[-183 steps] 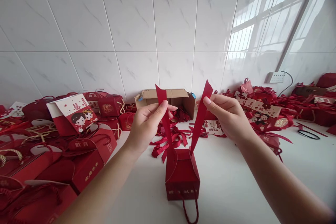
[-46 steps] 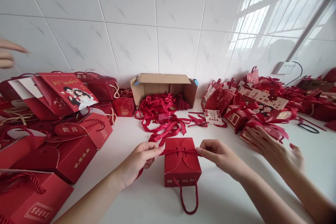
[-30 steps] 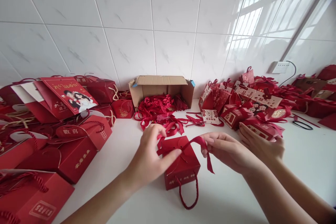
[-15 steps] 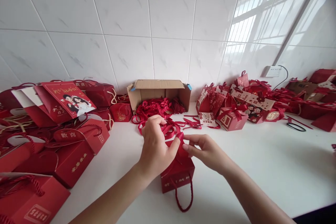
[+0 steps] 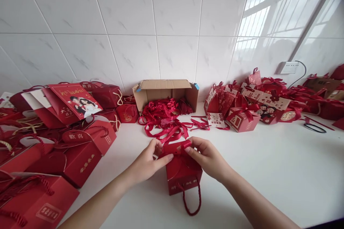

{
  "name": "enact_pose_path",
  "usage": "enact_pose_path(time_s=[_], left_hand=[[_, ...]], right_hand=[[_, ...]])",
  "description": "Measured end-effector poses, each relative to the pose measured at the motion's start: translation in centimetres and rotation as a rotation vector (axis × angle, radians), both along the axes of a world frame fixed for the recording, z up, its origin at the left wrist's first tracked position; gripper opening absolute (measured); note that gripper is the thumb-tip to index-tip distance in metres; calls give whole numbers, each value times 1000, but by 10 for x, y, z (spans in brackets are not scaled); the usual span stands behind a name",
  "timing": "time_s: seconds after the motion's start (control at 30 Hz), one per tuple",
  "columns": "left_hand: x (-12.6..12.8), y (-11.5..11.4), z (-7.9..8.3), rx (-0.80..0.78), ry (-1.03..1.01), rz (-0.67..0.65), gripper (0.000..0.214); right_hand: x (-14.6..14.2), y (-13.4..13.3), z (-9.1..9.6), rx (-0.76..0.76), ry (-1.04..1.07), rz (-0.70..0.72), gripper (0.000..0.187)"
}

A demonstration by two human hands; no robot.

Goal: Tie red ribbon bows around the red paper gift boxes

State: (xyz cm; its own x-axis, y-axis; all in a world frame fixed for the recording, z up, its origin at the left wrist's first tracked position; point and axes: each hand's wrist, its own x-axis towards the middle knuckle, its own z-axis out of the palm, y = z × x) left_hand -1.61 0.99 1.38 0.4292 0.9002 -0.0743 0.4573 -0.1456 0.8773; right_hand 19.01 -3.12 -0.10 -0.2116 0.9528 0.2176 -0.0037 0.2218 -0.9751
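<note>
A small red gift box (image 5: 183, 177) with a red cord handle (image 5: 191, 200) stands on the white counter in front of me. A red ribbon (image 5: 177, 147) lies across its top. My left hand (image 5: 147, 164) pinches the ribbon at the box's left top edge. My right hand (image 5: 206, 156) pinches it at the right, with a loop of ribbon between the two hands. Both hands are closed on the ribbon, right above the box.
An open cardboard box (image 5: 165, 92) spilling loose red ribbons (image 5: 166, 121) sits against the tiled wall. Piles of red gift boxes and bags (image 5: 67, 136) crowd the left; finished tied boxes (image 5: 243, 118) line the right. A black ring (image 5: 315, 128) lies far right.
Six seconds ago both ribbon ends were held up; they have since been crossed and pulled flat on the box. A second person's hands at the right have gone. My hands now work a loop.
</note>
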Motion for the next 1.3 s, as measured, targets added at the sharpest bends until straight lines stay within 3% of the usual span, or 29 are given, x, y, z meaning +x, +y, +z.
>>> enact_pose_path(time_s=[0.07, 0.13, 0.33, 0.47, 0.6, 0.73, 0.83, 0.93, 1.07, 1.2, 1.3], left_hand=[[-1, 1, -5, -228, -63, -34, 37], [-4, 1, -4, -333, -91, -64, 39], [-19, 2, 17, -425, -236, 23, 34], [-15, -4, 37, -449, -310, -72, 28], [6, -10, 60, -343, -382, -220, 27], [30, -6, 78, -138, -420, -249, 24], [43, 0, 83, -70, -350, -331, 26], [44, 5, 77, 58, -270, -349, 38], [30, 5, 53, 255, -104, -201, 32], [20, -3, 28, 274, -32, -128, 21], [21, -10, 16, 303, -77, -43, 11]], right_hand=[[-4, -2, 1, -21, 32, 32, 27], [-8, -4, 3, -32, -18, -12, 27], [-18, -8, 3, 37, -245, -303, 22], [-24, -7, 1, 87, -315, -384, 19], [-25, -9, 6, 175, -378, -333, 19], [-24, -14, 9, 350, -484, -233, 15], [-25, -14, 6, 328, -485, -263, 25], [-25, -11, 1, 220, -374, -273, 35], [-21, -8, -2, 129, -239, -218, 38], [-21, -9, -3, 93, -231, -255, 40], [-24, -11, -4, 55, -153, -329, 27]])
